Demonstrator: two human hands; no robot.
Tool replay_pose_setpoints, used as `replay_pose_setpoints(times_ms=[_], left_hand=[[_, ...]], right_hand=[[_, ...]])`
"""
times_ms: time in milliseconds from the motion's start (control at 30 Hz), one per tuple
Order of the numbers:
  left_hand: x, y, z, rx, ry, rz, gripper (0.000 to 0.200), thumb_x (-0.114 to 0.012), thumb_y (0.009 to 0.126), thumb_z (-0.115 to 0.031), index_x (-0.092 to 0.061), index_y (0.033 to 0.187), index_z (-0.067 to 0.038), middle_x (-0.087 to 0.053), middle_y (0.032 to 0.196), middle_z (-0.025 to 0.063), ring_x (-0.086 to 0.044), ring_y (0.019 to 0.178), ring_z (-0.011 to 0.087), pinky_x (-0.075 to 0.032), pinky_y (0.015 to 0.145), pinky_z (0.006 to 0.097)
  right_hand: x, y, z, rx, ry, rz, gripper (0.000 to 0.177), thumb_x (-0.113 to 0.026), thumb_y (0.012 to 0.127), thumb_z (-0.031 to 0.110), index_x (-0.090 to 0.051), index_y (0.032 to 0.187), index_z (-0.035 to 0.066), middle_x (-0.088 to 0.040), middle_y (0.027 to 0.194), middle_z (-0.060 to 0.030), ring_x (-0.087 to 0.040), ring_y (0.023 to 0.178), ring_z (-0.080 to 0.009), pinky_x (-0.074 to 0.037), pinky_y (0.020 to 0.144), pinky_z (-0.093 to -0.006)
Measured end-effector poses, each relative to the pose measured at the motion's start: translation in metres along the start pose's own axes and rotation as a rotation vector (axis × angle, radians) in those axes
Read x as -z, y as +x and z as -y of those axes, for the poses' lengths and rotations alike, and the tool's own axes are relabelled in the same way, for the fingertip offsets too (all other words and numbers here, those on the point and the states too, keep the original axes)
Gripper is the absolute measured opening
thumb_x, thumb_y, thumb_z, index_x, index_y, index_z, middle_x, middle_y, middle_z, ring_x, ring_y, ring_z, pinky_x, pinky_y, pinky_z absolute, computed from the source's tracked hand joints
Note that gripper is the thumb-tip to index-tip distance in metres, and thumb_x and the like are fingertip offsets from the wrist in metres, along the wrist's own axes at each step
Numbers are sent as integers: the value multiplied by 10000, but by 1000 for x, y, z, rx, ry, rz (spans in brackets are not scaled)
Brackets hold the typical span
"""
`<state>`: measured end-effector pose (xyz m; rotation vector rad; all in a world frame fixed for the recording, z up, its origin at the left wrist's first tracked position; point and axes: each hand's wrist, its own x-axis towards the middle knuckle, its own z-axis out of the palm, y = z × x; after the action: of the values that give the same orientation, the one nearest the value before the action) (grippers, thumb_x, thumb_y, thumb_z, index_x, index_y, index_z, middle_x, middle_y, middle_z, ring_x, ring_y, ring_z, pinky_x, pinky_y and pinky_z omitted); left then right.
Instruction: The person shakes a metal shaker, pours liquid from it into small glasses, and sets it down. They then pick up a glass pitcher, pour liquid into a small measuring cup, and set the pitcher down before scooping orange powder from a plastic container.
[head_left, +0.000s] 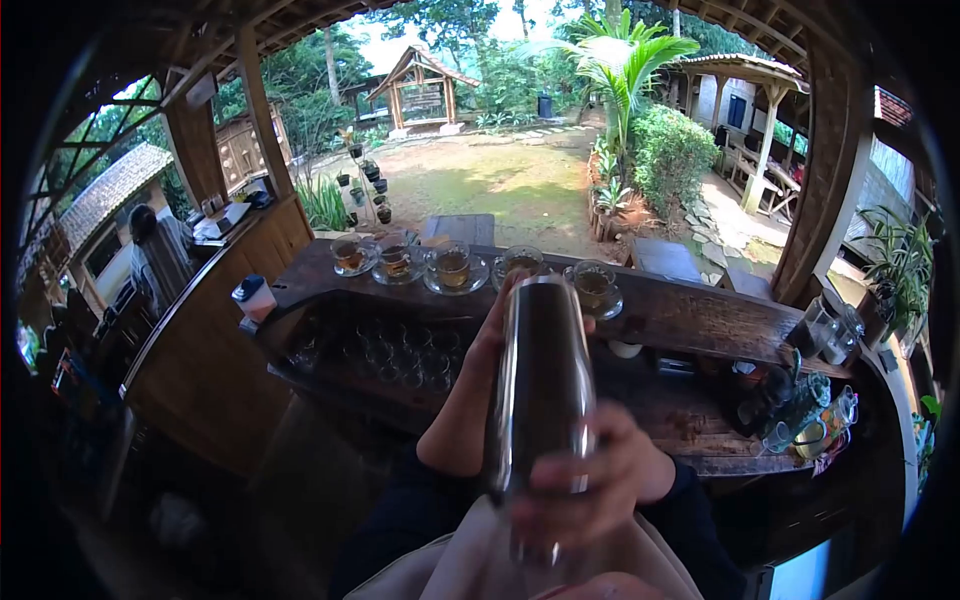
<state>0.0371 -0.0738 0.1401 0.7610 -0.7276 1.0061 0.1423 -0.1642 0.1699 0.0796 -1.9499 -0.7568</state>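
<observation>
A shiny metal cocktail shaker (545, 370) is held up in front of my body, tilted, with its broad end towards the counter. My left hand (487, 335) is closed on the far upper part, mostly hidden behind the metal. Lower down, my right hand (585, 470) wraps round the near end, its fingers smeared by motion. Beyond the shaker, several glass cups on saucers hold an amber drink; one cup (452, 268) stands left of it, and another cup (594, 285) is just to its right.
The dark wooden counter (700, 318) crosses ahead. Upturned-looking glasses (400, 360) fill a lower shelf at left. A lidded container (254, 298) stands at the left end, glass jars (828, 325) and pitchers (815, 430) at right. A person (158, 255) is at far left.
</observation>
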Motion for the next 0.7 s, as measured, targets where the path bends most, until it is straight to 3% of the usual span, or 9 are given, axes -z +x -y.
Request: replay_pose_setpoints(times_ms=[100, 133, 200, 333, 400, 433, 567, 667, 700], left_hand=[[71, 1, -15, 572, -589, -305, 543, -479, 902, -449, -504, 1204, 1, -604, 1089, 170, -610, 999, 289, -528, 847, 385], [117, -20, 5, 230, -216, -545, 499, -462, 905, -428, -526, 1157, -2, -615, 1063, 157, -627, 934, 272, -531, 822, 384], [60, -10, 10, 204, -319, -669, 469, -444, 906, -415, -531, 1159, -30, -611, 1069, 161, -621, 951, 252, -534, 812, 380], [-8, -4, -23, 650, -872, -132, 440, -445, 921, -421, -532, 1179, -76, -606, 1075, 168, -584, 1051, 277, -524, 843, 392], [-14, -11, -24, 131, 89, -136, 493, -567, 874, -472, -474, 1247, -164, -547, 1148, 136, -557, 1064, 326, -541, 800, 491], [5, -8, -24, 62, 142, 23, 498, -557, 868, -498, -463, 1271, -221, -555, 1158, 186, -559, 1029, 408, -549, 764, 533], [76, -16, -49, 444, -162, -385, 442, -465, 936, -401, -472, 1220, -62, -564, 1149, 161, -592, 1025, 285, -555, 784, 415], [91, -27, -33, 95, -59, -746, 459, -445, 923, -399, -571, 1108, 2, -636, 1027, 170, -649, 875, 283, -545, 783, 435], [88, -28, -39, 216, -112, -661, 465, -446, 922, -402, -573, 1103, 7, -635, 1027, 173, -647, 883, 290, -546, 782, 429]], right_hand=[[-13, -33, -39, -499, 55, 79, 314, -643, 749, 342, -653, 992, 144, -606, 1132, -144, -570, 1086, -302, -394, 940, -486], [-34, -43, -46, -895, 143, -95, 415, -689, 696, 366, -645, 1018, 108, -590, 1137, -164, -561, 1089, -317, -404, 935, -473], [-33, -32, -44, -1069, 132, -158, 452, -729, 669, 331, -638, 1047, 101, -588, 1143, -147, -551, 1104, -310, -412, 938, -454], [2, 23, 6, -206, 59, 229, 268, -646, 782, 189, -638, 1050, 194, -618, 1109, 19, -566, 1111, -243, -379, 964, -442], [6, 29, 20, -99, 134, 164, 239, -628, 792, 175, -639, 1028, 215, -619, 1096, 54, -568, 1110, -227, -372, 966, -438], [7, 31, 23, 12, 206, 104, 219, -610, 802, 162, -639, 1005, 235, -620, 1083, 90, -570, 1110, -211, -364, 968, -435], [-29, -22, -30, -443, 253, -3, 352, -747, 662, 267, -642, 978, 156, -600, 1141, -104, -564, 1105, -290, -402, 931, -466], [-46, -26, -43, -1029, 388, 9, 445, -720, 703, 308, -626, 1070, 74, -546, 1234, -166, -462, 1203, -379, -379, 972, -474], [-42, -20, -38, -847, 340, 92, 389, -694, 736, 282, -633, 1071, 93, -547, 1245, -136, -479, 1198, -349, -372, 975, -485]])
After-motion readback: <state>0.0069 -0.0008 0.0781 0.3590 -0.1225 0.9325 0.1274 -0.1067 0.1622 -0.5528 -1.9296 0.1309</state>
